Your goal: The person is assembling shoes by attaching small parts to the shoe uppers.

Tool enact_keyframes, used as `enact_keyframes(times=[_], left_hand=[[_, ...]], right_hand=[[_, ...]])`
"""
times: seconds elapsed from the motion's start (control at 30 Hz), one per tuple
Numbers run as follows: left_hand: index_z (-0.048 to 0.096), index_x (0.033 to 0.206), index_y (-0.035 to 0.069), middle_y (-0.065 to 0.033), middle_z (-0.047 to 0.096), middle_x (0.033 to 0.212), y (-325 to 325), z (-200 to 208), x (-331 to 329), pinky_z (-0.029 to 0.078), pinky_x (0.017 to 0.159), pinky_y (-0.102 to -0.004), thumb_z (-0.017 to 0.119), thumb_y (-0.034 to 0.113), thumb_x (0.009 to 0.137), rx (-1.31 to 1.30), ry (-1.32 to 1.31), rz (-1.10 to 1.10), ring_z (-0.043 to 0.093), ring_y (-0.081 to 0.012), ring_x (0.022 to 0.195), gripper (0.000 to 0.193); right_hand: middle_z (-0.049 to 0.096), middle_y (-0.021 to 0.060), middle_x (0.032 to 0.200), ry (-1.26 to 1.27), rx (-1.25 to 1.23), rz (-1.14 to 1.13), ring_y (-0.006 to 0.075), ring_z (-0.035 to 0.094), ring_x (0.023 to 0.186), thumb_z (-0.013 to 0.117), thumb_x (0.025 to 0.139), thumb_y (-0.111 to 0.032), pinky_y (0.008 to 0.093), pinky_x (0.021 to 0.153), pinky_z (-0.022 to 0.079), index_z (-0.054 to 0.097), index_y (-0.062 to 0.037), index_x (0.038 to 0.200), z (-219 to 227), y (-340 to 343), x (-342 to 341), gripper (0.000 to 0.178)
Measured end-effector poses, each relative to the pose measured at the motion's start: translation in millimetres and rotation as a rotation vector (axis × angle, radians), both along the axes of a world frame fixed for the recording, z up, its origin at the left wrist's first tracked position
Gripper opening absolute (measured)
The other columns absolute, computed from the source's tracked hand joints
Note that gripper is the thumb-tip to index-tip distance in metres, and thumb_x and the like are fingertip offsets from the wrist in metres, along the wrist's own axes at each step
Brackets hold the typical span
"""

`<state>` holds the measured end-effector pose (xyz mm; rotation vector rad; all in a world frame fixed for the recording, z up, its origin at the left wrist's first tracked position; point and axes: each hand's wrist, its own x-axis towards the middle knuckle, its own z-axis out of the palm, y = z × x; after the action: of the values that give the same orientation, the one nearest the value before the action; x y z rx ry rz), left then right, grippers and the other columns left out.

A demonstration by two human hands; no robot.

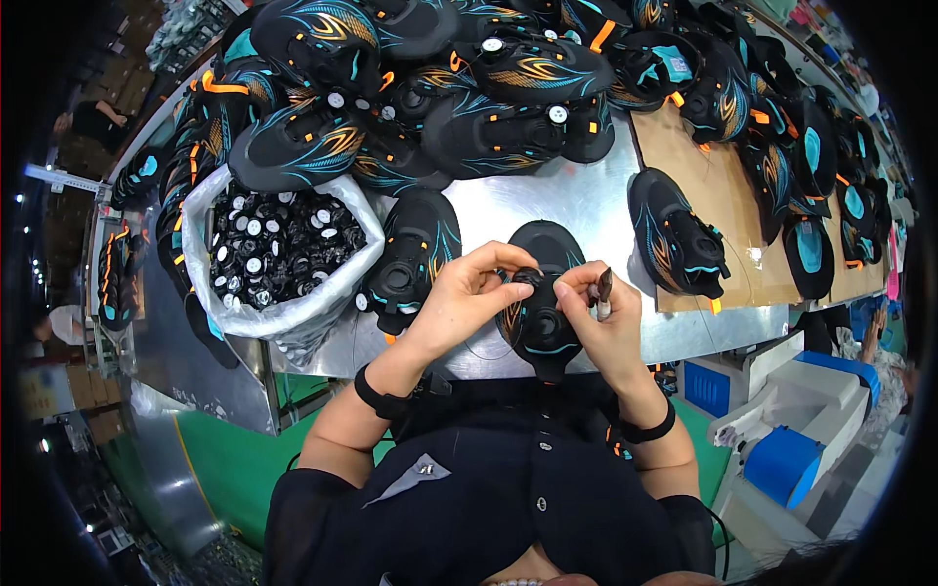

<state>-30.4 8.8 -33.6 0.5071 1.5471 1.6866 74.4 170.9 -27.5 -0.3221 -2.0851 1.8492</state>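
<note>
A black shoe upper (549, 337) with blue trim lies upright on the metal table in front of me. Above it, my left hand (476, 295) pinches a small black round dial (529, 277) between thumb and fingertips. My right hand (608, 327) is closed at the other side of the same upper, its fingertips close to the dial. A short dark tool (605, 284) with a pale lower part is tucked in the right hand's fingers; its exact kind is unclear. Whether the right fingertips also pinch a thin lace is too small to tell.
Left of my hands, a white plastic bag (363, 256) holds many black dials, some with white discs. One upper (414, 256) stands beside it, another (676, 234) at right by a cardboard sheet (762, 278). Piled uppers (508, 132) cover the table's far side. Blue-and-white equipment (782, 464) stands at lower right.
</note>
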Motion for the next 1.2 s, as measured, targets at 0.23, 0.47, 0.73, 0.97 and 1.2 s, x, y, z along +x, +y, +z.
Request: enact_keyframes(times=[0.23,0.47,0.73,0.97,1.2], left_hand=[[0.062,0.115,-0.001,-0.0047,0.058,0.109,3,5,2,0.043,0.093,-0.0271,0.06,0.001,0.087,0.181,-0.105,0.007,0.056,-0.0133,0.104,0.029],[0.059,0.12,-0.001,-0.0076,0.061,0.112,2,7,1,0.045,0.093,-0.0266,0.059,-0.005,0.086,0.163,-0.073,-0.018,0.057,-0.013,0.105,0.034],[0.051,0.127,0.0,-0.01,0.063,0.11,-1,3,3,0.046,0.091,-0.0268,0.059,-0.006,0.086,0.17,-0.119,-0.056,0.059,-0.0134,0.103,0.042],[0.051,0.125,0.0,-0.0091,0.065,0.107,-1,2,1,0.047,0.09,-0.0261,0.06,-0.005,0.085,0.137,-0.147,0.001,0.06,-0.0122,0.099,0.041],[0.049,0.129,-0.001,-0.0079,0.067,0.106,-10,13,-2,0.05,0.083,-0.0257,0.058,-0.007,0.085,-0.032,-0.033,-0.052,0.061,-0.0098,0.092,0.045]], right_hand=[[0.061,0.0021,0.071,-0.025,0.096,0.013,0.0049,0.053,0.06,0.065,0.081,0.002,0.0193,0.055,0.043,0.061,0.0016,0.079,2,3,-1,0.005],[0.059,0.0031,0.069,-0.049,0.104,0.039,0.0056,0.05,0.058,0.066,0.079,0.003,0.0209,0.053,0.04,0.06,0.0019,0.078,-1,4,-1,0.006],[0.058,0.0038,0.069,-0.034,0.202,0.084,0.0073,0.049,0.057,0.066,0.079,0.004,0.0218,0.052,0.04,0.06,0.0019,0.078,2,3,0,0.007],[0.057,0.0045,0.067,-0.058,0.176,0.072,0.0111,0.05,0.058,0.067,0.077,0.003,0.0249,0.053,0.041,0.06,0.0003,0.08,4,7,6,0.008],[0.057,0.0055,0.068,0.075,0.414,0.175,0.0107,0.051,0.059,0.07,0.075,0.001,0.0254,0.055,0.042,0.061,-0.0025,0.087,6,2,-9,0.015]])
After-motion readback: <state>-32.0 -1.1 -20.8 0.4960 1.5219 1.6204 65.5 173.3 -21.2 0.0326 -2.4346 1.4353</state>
